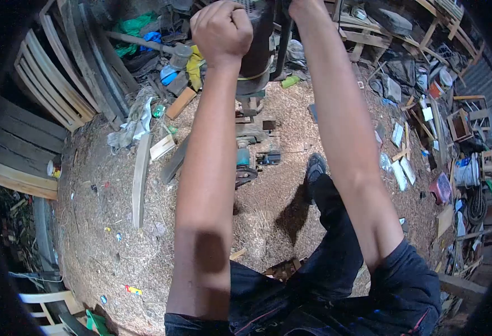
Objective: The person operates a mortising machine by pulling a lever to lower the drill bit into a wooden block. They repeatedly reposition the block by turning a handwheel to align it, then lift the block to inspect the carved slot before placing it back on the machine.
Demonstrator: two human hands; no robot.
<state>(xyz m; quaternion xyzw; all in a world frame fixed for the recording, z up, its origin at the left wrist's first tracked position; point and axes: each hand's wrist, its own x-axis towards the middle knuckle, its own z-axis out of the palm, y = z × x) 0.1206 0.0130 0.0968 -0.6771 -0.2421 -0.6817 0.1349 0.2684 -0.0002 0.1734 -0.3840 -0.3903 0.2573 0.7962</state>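
My left hand (222, 31) is raised at the top of the head view, its fingers curled into a fist. Whatever it may grip is hidden. Beside it stands a dark cylindrical machine body (255, 59) with a perforated grey top. At the frame's upper edge, my right hand (301, 7) shows only its wrist end, close to a black upright bar (282, 42); its fingers are out of sight. Beneath the machine body are metal parts and a teal motor-like unit (243, 157) near the ground.
Wood chips cover the ground (268, 224). A long plank (141, 179) and an orange-brown board (181, 103) lie at left. Curved timbers (50, 84) lean on the far left. Scrap wood, a pink basket (440, 187) and a coiled hose (476, 206) line the right.
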